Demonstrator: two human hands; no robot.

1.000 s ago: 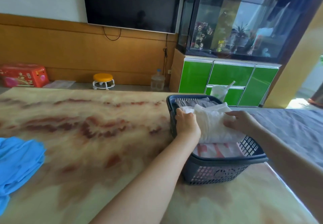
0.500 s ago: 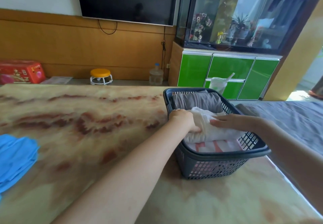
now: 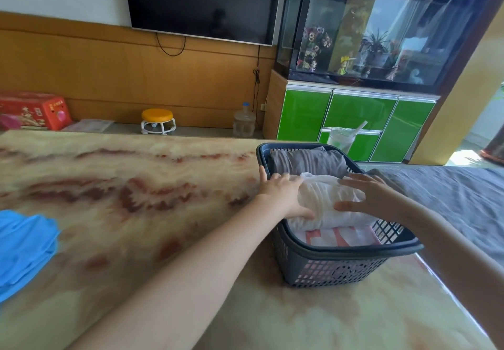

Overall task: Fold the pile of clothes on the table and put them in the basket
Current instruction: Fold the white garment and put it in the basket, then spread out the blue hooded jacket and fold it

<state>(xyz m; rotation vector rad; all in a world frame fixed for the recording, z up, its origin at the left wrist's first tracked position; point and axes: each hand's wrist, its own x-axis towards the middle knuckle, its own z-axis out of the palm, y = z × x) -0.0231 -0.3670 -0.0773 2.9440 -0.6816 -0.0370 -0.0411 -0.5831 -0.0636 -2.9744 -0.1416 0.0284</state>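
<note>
A dark grey plastic basket [image 3: 341,268] stands on the marbled table [image 3: 136,191] at the right. Inside it lie a folded grey garment [image 3: 308,162] at the back, a folded white garment [image 3: 324,202] in the middle and a white cloth with pink marks [image 3: 338,236] at the front. My left hand [image 3: 283,194] rests flat on the white garment's left side, fingers spread. My right hand [image 3: 368,194] lies flat on its right side, fingers apart. A blue garment [image 3: 24,246] lies crumpled at the table's left edge.
A grey cloth-covered surface [image 3: 450,197] adjoins the table on the right. Behind the basket stands a plastic cup with a straw [image 3: 341,139]. Farther back are a green cabinet [image 3: 354,120] under a fish tank, an orange stool [image 3: 158,121] and a red box [image 3: 32,109].
The white garment has come down into the basket. Both hands have gone from gripping it to lying flat on it with fingers spread.
</note>
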